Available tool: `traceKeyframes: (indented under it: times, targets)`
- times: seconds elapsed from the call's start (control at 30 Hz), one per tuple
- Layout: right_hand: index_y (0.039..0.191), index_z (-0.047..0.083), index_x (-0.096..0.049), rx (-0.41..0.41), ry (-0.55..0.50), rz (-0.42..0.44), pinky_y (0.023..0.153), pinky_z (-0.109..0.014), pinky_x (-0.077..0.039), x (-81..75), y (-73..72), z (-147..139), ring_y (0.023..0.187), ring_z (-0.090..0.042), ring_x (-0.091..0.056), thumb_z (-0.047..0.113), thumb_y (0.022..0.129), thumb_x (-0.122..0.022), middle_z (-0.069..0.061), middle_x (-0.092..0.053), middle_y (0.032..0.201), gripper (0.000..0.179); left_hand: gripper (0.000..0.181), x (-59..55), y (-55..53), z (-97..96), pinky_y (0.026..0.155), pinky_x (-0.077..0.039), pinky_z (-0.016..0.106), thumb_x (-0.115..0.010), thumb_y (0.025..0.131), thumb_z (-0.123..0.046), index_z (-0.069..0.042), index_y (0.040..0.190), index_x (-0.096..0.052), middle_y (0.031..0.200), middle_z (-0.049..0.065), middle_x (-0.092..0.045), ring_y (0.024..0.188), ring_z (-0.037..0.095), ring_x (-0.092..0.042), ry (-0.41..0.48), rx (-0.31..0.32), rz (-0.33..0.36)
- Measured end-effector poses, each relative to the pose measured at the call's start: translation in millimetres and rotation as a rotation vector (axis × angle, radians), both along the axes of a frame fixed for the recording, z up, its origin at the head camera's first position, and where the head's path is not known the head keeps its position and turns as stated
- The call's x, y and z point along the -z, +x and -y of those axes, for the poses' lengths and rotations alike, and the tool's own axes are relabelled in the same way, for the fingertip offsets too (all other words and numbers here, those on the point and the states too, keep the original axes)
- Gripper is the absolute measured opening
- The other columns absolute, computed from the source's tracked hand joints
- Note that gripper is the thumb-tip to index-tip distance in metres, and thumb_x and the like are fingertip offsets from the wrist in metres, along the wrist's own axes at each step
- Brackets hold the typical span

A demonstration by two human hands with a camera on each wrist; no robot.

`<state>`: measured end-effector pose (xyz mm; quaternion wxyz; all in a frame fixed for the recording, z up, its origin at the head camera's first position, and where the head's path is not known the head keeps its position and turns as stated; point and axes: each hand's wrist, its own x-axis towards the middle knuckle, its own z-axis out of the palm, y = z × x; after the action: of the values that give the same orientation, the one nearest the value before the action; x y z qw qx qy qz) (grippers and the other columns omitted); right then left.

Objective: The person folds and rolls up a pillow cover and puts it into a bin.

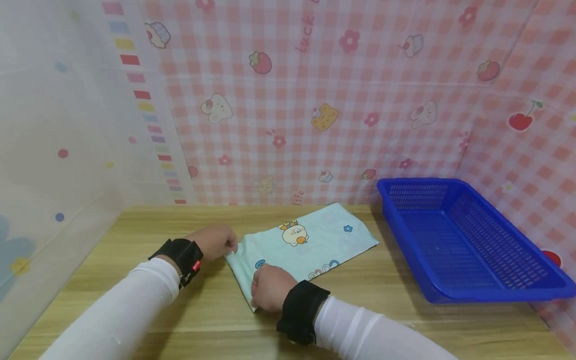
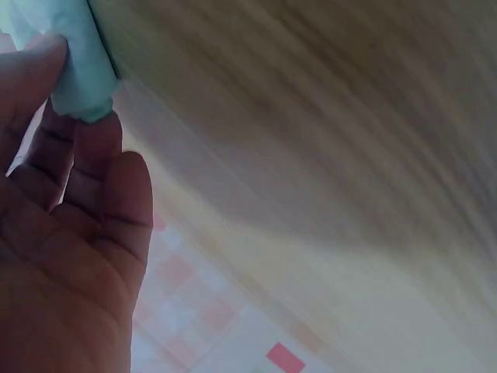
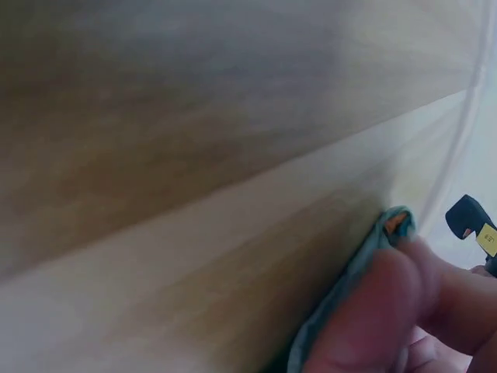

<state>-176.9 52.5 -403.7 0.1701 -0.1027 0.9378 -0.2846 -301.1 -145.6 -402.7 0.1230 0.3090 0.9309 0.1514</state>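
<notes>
A light mint-green cloth (image 1: 326,240) printed with a bear, flowers and rainbows lies folded into a long strip, slanting across the wooden table. Its near-left end is turned over into a narrow fold. My left hand (image 1: 217,241) pinches the far corner of that end. In the left wrist view the thumb lies over the rolled cloth edge (image 2: 84,70), with fingertips beneath it. At the near corner of the same end, my right hand (image 1: 272,287) pinches the cloth. The right wrist view shows the layered edge (image 3: 335,299) between thumb and fingers, with a bit of orange print inside the fold.
A blue plastic basket (image 1: 425,272) with perforated sides stands at the right of the table (image 1: 198,320). Pink checked cloth (image 1: 292,165) hangs behind and at the right. A pale printed sheet (image 1: 54,180) hangs at the left. Black bands circle both wrists.
</notes>
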Motion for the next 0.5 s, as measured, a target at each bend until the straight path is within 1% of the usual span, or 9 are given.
traceKeyframes:
  times: [0.07, 0.1, 0.2, 0.27, 0.33, 0.43, 0.5]
  targets:
    - [0.071, 0.013, -0.064, -0.034, 0.066, -0.065, 0.057, -0.026, -0.042, 0.7, 2.4, 1, 0.059, -0.013, -0.053, 0.008, 0.089, -0.080, 0.001, -0.062, 0.070, 0.024, 0.020, 2.5, -0.7, -1.8, 0.075, -0.049, 0.030, -0.070, 0.095, 0.000, -0.015, 0.081, -0.071, 0.089, -0.003, -0.068, 0.079, 0.012, -0.057, 0.024, -0.027, -0.001]
    - [0.072, 0.013, -0.064, -0.062, 0.111, -0.115, 0.057, -0.026, -0.043, 1.5, 4.4, 3, 0.060, -0.012, -0.053, 0.008, 0.090, -0.078, 0.001, -0.062, 0.070, 0.023, 0.021, 4.9, -0.9, -1.5, 0.075, -0.049, 0.029, -0.071, 0.095, -0.001, -0.016, 0.080, -0.070, 0.088, -0.004, -0.067, 0.079, 0.012, -0.056, 0.032, -0.035, -0.016]
    - [0.077, 0.013, -0.065, -0.148, 0.269, -0.278, 0.060, -0.026, -0.049, 4.2, 12.6, 8, 0.062, -0.010, -0.053, 0.009, 0.093, -0.073, 0.001, -0.064, 0.071, 0.018, 0.023, 10.7, 0.4, 2.9, 0.080, -0.054, 0.032, -0.072, 0.094, -0.001, -0.019, 0.080, -0.075, 0.091, -0.006, -0.070, 0.085, 0.011, -0.062, 0.041, -0.013, -0.092]
    - [0.079, 0.013, -0.066, -0.190, 0.350, -0.351, 0.059, -0.027, -0.050, 4.9, 17.6, 12, 0.063, -0.009, -0.054, 0.009, 0.094, -0.069, 0.001, -0.064, 0.071, 0.016, 0.025, 13.7, 2.1, 7.3, 0.085, -0.057, 0.035, -0.071, 0.093, 0.003, -0.020, 0.085, -0.079, 0.097, -0.006, -0.074, 0.092, 0.012, -0.066, 0.039, 0.006, -0.136]
    - [0.080, 0.012, -0.066, -0.197, 0.381, -0.373, 0.058, -0.028, -0.051, 4.4, 21.4, 14, 0.063, -0.010, -0.055, 0.010, 0.095, -0.070, 0.001, -0.062, 0.070, 0.015, 0.028, 14.9, 3.8, 11.5, 0.090, -0.059, 0.038, -0.070, 0.090, 0.007, -0.018, 0.090, -0.081, 0.103, -0.003, -0.075, 0.100, 0.015, -0.069, 0.034, 0.044, -0.176]
    - [0.082, 0.011, -0.068, -0.192, 0.398, -0.362, 0.059, -0.029, -0.053, 3.3, 23.2, 16, 0.065, -0.010, -0.056, 0.012, 0.095, -0.071, 0.000, -0.063, 0.073, 0.014, 0.031, 16.0, 5.2, 15.3, 0.093, -0.058, 0.039, -0.069, 0.088, 0.011, -0.017, 0.094, -0.081, 0.106, -0.001, -0.075, 0.104, 0.018, -0.070, 0.029, 0.073, -0.196]
    - [0.084, 0.011, -0.068, -0.187, 0.401, -0.356, 0.062, -0.030, -0.054, 3.4, 22.4, 16, 0.067, -0.011, -0.056, 0.012, 0.095, -0.071, -0.001, -0.063, 0.075, 0.012, 0.031, 16.3, 5.6, 16.0, 0.093, -0.058, 0.038, -0.070, 0.088, 0.010, -0.018, 0.095, -0.080, 0.107, -0.002, -0.075, 0.105, 0.018, -0.070, 0.024, 0.092, -0.213]
